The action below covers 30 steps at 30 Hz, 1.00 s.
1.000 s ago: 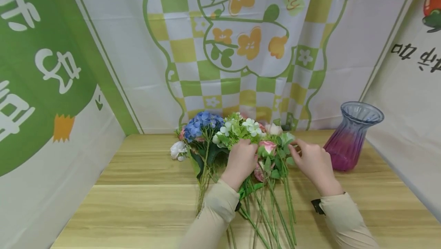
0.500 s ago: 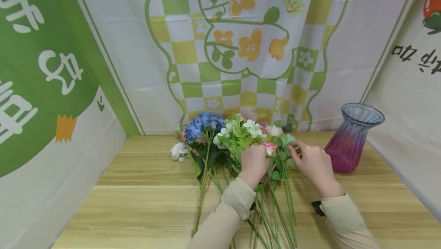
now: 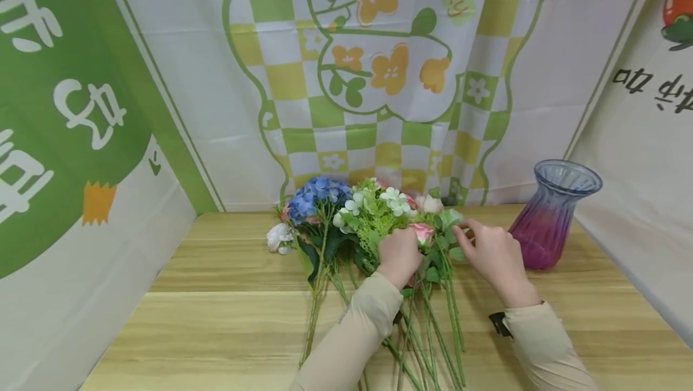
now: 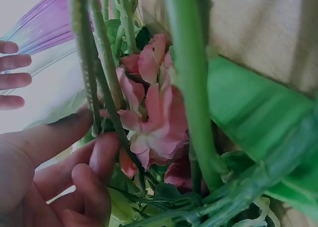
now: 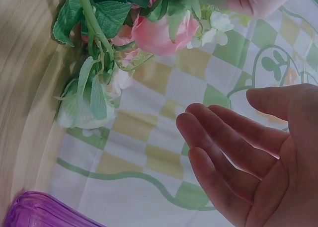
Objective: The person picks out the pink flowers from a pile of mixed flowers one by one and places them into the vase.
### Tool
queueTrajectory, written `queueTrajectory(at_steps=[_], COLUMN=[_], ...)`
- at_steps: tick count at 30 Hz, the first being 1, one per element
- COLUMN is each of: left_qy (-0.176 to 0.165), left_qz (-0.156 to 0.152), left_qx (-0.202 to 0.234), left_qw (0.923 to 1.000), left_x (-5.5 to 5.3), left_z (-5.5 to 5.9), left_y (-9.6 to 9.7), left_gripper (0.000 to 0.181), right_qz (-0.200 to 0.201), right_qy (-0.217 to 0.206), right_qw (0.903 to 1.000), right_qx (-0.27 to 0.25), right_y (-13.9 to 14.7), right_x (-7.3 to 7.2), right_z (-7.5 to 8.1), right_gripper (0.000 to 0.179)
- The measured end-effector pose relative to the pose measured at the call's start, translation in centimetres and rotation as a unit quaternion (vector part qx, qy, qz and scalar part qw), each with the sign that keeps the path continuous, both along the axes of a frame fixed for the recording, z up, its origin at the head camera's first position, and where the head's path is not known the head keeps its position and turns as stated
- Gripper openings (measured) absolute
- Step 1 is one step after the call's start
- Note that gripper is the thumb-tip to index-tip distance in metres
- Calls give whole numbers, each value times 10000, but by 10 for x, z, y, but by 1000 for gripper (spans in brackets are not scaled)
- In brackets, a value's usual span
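My left hand (image 3: 400, 255) is over the middle of a row of artificial flowers, beside a pink rose (image 3: 422, 233). In the left wrist view its thumb and forefinger pinch a thin green flower stem (image 4: 83, 53), while a pink bloom (image 4: 156, 113) lies just beyond the fingertips. My right hand (image 3: 492, 258) holds nothing. Its fingers are loosely bent, palm showing in the right wrist view, near a pale white-green flower (image 5: 87, 105) at the right end of the row. The head view hides the left fingertips behind the back of the hand.
A blue hydrangea (image 3: 319, 197) and a white flower (image 3: 280, 238) lie at the left, with white-green blossoms (image 3: 373, 213) in the middle. Right of the right hand stands a blue-to-purple glass vase (image 3: 547, 228). Printed cloth (image 3: 379, 138) hangs behind the wooden table (image 3: 216, 319).
My left hand has moved right and slightly toward me, from the white-green blossoms to the stems by the pink rose. The right hand has stayed in place.
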<state>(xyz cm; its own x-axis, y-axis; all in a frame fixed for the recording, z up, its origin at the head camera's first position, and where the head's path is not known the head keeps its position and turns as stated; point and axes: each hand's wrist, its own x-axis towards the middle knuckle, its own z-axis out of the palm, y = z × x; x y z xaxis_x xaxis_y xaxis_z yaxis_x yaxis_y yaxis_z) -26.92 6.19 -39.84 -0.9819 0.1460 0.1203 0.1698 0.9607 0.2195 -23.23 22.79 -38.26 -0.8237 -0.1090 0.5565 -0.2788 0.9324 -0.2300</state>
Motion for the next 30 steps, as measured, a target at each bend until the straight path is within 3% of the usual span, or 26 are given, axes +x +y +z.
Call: queueTrajectory(at_steps=[9,14,18,26,30], left_qy=[-224,-222,-33,661,733], left_qz=[26,-31,-113,-387,-390], left_qx=[249,587,894,1364,1527], left_qw=[9994,9980,9959,9877,9848], left_x=[-4,-4,-2,-1,0], left_z=[-2,-1,2,11,17], left_y=[-1,-4,-7,-13,-15], left_gripper=[22,39,47,49,47], right_qz=[-4,-48,-34,-12,6], right_qy=[-119,-214,-190,-114,-110], right_qw=[9999,9997,9998,9999,9997], right_qx=[-48,-57,-78,-117,-196], right_y=[1,2,2,3,2], right_x=[3,2,2,0,-2], right_z=[4,6,6,7,7], right_gripper=[27,28,29,29,29])
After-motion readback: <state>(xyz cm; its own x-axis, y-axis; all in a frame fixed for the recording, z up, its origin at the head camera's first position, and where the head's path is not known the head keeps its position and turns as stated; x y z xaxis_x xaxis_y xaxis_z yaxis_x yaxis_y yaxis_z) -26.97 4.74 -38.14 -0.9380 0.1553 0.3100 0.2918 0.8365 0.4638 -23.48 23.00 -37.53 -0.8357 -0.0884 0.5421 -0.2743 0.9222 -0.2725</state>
